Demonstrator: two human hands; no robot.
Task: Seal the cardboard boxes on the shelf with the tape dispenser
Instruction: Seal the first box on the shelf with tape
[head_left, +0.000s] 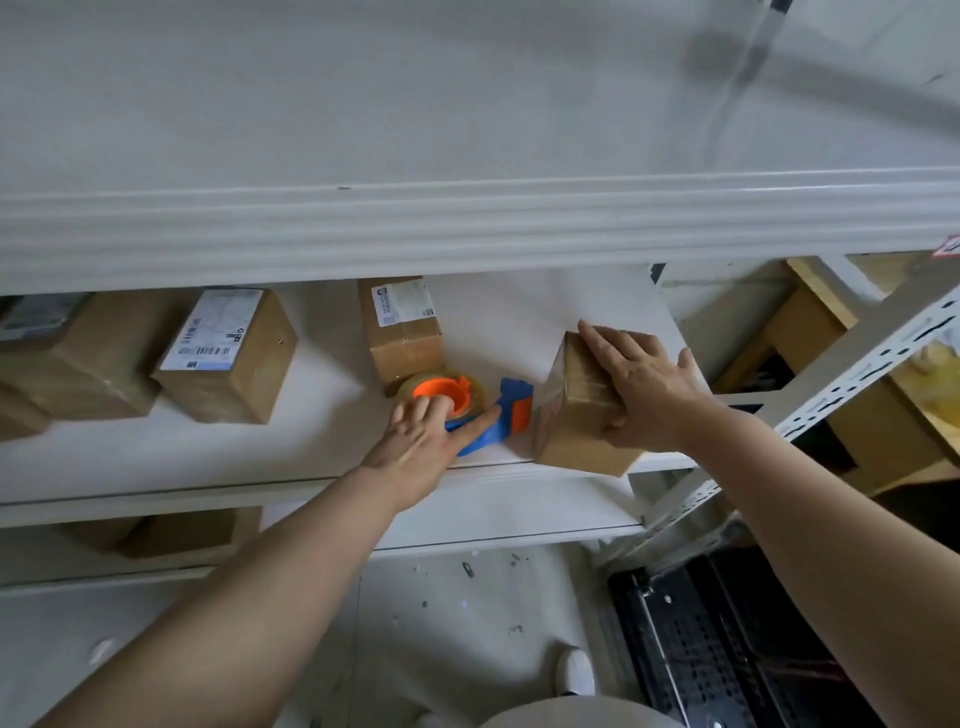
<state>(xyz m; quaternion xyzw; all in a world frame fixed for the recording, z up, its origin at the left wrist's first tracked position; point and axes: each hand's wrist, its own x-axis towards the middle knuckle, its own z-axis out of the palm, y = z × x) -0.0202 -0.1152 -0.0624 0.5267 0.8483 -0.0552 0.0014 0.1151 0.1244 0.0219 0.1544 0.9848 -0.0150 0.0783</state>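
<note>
Boxes (228, 353): I count at least four on this shelf (322, 441); my right hand (644, 384) clasps the rightmost box (576, 431), and my left hand (415, 441) rests open-fingered on one tape dispenser (519, 415).

Boxes (228, 358) matt brown cardboard, paper labels; right-of-centre box (582, 410) glossy-taped. Tape dispenser (493, 415) smooth blue/orange plastic. Shelf (322, 431) white painted metal.

A storeroom: white metal shelving (467, 228) holding labelled cardboard parcels (228, 358), slotted uprights (857, 374).
</note>
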